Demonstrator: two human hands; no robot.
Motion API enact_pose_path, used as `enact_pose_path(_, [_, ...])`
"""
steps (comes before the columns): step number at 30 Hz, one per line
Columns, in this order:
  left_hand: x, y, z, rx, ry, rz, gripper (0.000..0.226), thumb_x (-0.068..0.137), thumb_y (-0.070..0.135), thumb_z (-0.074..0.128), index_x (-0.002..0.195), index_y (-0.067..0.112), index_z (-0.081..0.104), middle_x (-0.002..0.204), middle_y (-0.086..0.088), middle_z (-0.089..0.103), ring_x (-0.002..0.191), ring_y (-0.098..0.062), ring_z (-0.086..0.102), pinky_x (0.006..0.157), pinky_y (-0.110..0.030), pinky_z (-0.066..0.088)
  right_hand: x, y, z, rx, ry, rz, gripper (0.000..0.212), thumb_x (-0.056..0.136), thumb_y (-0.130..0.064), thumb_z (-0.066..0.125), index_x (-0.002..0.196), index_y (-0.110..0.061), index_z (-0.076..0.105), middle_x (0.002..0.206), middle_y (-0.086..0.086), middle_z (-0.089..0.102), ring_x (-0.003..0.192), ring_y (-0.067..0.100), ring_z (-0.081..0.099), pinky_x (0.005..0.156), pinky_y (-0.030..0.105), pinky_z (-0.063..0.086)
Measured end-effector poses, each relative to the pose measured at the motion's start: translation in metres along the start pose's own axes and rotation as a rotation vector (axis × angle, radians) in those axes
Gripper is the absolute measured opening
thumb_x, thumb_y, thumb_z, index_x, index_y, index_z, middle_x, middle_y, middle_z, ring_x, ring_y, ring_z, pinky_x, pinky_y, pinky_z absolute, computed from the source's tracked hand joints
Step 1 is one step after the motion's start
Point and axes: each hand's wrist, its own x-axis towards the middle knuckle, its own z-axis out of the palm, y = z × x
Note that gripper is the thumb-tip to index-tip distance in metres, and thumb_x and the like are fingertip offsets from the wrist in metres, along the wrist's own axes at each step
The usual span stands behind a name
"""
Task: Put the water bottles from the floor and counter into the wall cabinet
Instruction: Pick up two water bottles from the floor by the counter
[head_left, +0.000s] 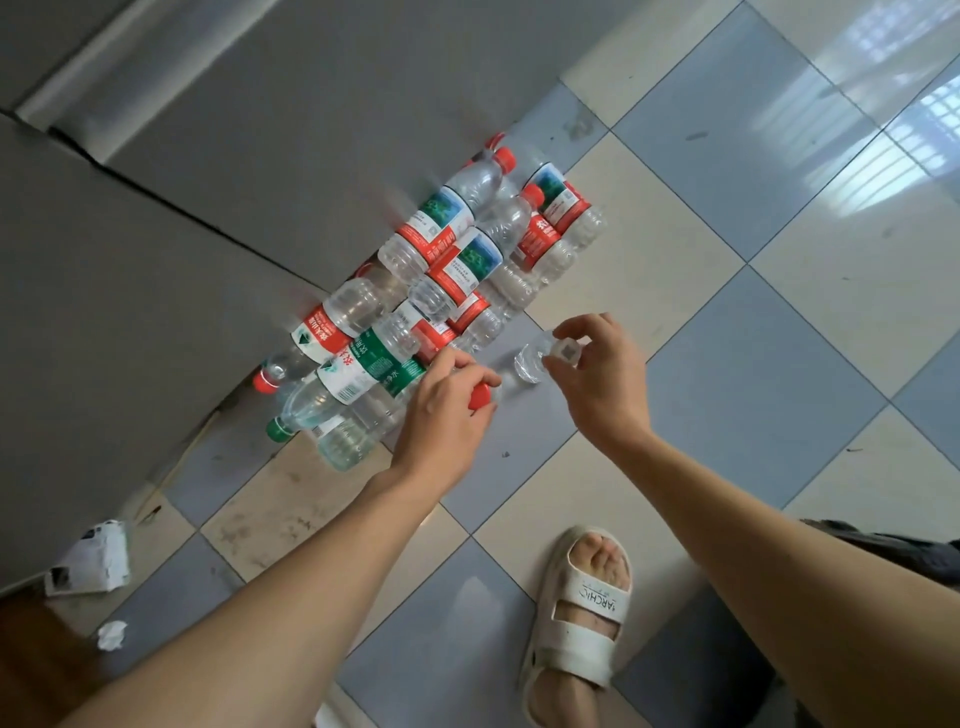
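Observation:
Several clear water bottles (441, 260) with red or green labels lie stacked on the tiled floor against a grey cabinet front. My left hand (447, 415) grips the red cap (479, 397) of a bottle at the near edge of the pile; that bottle's body is mostly hidden under the hand. My right hand (597, 374) pinches the top of a clear bottle (527, 366) that stands upright just right of the pile, seen from above. The wall cabinet is not in view.
The grey base cabinet (156, 260) fills the left and top. A torn white carton (88, 561) and a crumpled paper ball (111, 634) lie at the lower left. My foot in a white sandal (582, 613) stands on the checkered tiles (753, 312).

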Motion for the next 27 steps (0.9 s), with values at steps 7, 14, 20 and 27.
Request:
enact_pose_path(7, [-0.005, -0.008, 0.003, -0.077, 0.014, -0.021, 0.042, 0.088, 0.019, 0.077, 0.127, 0.022, 0.06, 0.122, 0.009, 0.047, 0.11, -0.017, 0.056, 0.089, -0.035, 0.055, -0.005, 0.002, -0.001, -0.021, -0.089, -0.024, 0.043, 0.083, -0.017, 0.083, 0.12, -0.018, 0.062, 0.116, -0.006, 0.053, 0.102, 0.021, 0.056, 0.082, 0.026, 0.047])
enact_pose_path(14, [-0.002, -0.037, 0.021, -0.195, 0.062, -0.232, 0.095, 0.07, 0.027, 0.092, 0.148, 0.03, 0.038, 0.141, 0.005, 0.041, 0.133, -0.019, 0.043, 0.106, -0.044, 0.046, 0.003, 0.033, 0.006, -0.033, -0.203, 0.126, 0.092, 0.073, -0.027, 0.09, 0.15, -0.02, 0.039, 0.147, 0.004, 0.042, 0.13, 0.026, 0.045, 0.108, 0.047, 0.044])
enact_pose_path(20, [0.009, -0.049, 0.059, -0.38, 0.14, -0.297, 0.087, 0.06, 0.021, 0.095, 0.134, 0.03, 0.05, 0.133, 0.004, 0.056, 0.122, -0.02, 0.054, 0.104, -0.042, 0.047, 0.015, 0.067, 0.037, 0.062, -0.206, 0.137, 0.097, 0.069, -0.022, 0.093, 0.149, -0.025, 0.039, 0.143, 0.002, 0.053, 0.129, 0.027, 0.05, 0.106, 0.052, 0.045])
enact_pose_path(27, [0.016, -0.049, 0.066, -0.376, 0.201, -0.267, 0.061, 0.065, 0.02, 0.089, 0.117, 0.031, 0.058, 0.105, 0.017, 0.062, 0.098, -0.006, 0.058, 0.085, -0.024, 0.049, 0.021, 0.074, 0.049, 0.141, -0.068, 0.101, 0.06, 0.07, -0.022, 0.09, 0.107, -0.053, 0.054, 0.1, -0.021, 0.07, 0.094, 0.003, 0.067, 0.078, 0.026, 0.056])
